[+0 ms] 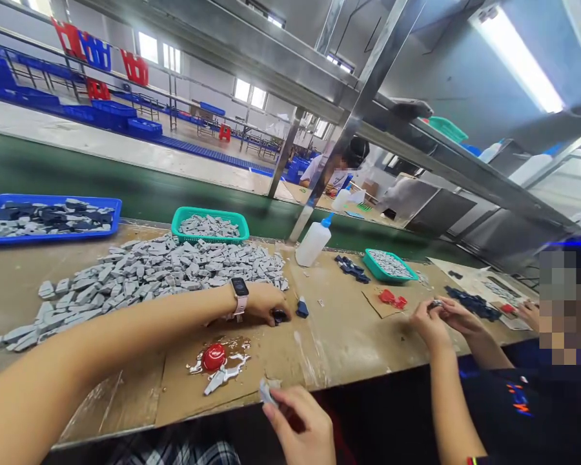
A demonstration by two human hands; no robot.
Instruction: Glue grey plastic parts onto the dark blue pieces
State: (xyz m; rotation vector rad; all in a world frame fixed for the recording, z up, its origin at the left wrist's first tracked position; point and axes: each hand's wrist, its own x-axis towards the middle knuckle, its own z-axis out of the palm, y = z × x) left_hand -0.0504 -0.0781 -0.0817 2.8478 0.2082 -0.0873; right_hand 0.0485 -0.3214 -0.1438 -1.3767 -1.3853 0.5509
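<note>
Key relation: right hand [306,420], at the worktop [348,329]'s near edge, pinches a light grey piece [266,392] between thumb and fingers. Its long axis slants from far-left to near-right. From there, the dark piece [279,316] at the left hand [270,300] lies on the far side and slightly right, the two clearly apart.

Left hand reaches in from the left, fingers curled over the dark piece low at the worktop; whether they grip or only touch it, cannot tell. Second dark piece [301,308] lies loose just right of those fingers, long axis roughly near-to-far. Left hand is the nearer of the two to it.

Near and left of the left hand: red domed object [214,356] in a wet patch [238,370], another grey piece [216,382] at its near side. Big pile of grey pieces [174,268] beyond the forearm.

Writing: white bottle [313,245], blue-tipped, shows no readable label. Watch [239,294] on the left wrist: screen dark, no brand legible. Co-worker's dark sleeve [518,403], far right, bears coloured letters, too blurred to read surely.
</note>
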